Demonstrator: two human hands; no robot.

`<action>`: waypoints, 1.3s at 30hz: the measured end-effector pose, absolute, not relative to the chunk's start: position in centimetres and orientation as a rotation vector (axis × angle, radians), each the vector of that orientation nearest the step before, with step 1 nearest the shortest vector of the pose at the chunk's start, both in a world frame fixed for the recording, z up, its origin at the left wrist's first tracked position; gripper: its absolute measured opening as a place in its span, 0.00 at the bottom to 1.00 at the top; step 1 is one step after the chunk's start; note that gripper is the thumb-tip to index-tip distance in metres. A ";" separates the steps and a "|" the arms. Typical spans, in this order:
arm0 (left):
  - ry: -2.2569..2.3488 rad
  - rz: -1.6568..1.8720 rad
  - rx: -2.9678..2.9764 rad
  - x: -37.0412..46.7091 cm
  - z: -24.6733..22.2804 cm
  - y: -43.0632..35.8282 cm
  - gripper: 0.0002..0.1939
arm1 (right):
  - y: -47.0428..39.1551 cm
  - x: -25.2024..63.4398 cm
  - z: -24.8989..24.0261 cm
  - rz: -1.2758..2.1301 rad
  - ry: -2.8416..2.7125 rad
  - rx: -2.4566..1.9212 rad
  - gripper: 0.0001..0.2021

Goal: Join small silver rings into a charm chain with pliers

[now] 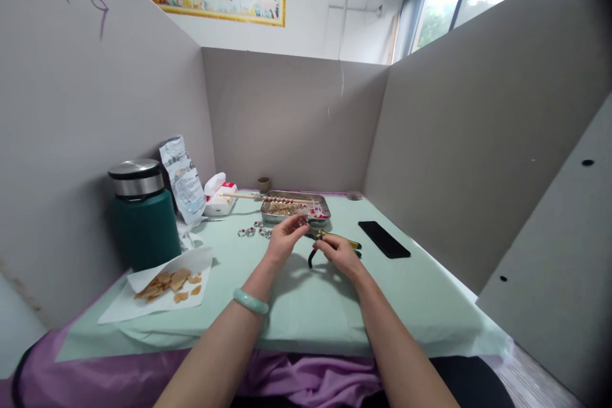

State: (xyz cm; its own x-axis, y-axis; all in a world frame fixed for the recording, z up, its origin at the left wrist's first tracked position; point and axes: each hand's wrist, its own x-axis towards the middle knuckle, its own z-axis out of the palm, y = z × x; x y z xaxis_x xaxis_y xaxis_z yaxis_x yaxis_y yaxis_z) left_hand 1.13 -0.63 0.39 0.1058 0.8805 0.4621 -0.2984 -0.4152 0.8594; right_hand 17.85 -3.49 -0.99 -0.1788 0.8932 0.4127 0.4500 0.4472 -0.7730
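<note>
Over the worktop [310, 325], the right hand [341, 254] is curling at the pliers [313, 235], its exact grip unclear, while the left hand [285, 237] is pinching a small beaded piece [303, 222] near the metal tray [273, 218], seemingly fine work calling for steady fingertips next.

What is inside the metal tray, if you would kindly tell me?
The metal tray holds small gold-coloured pieces, with red ones towards the right. Whatever lies beneath the stick and behind the left hand is covered.
</note>
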 end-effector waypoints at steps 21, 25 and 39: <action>0.888 1.402 1.759 2.1 -0.6 -0.4 0.09 | -3.0 16.1 -1.8 0.220 -1.691 -1.010 0.12; 0.867 1.374 1.792 2.2 -0.5 -0.5 0.08 | -2.9 16.2 -2.0 0.244 -1.613 -1.056 0.13; 0.761 1.349 1.388 1.6 0.1 -0.7 0.14 | -2.8 16.1 -2.6 0.054 -1.685 -1.107 0.12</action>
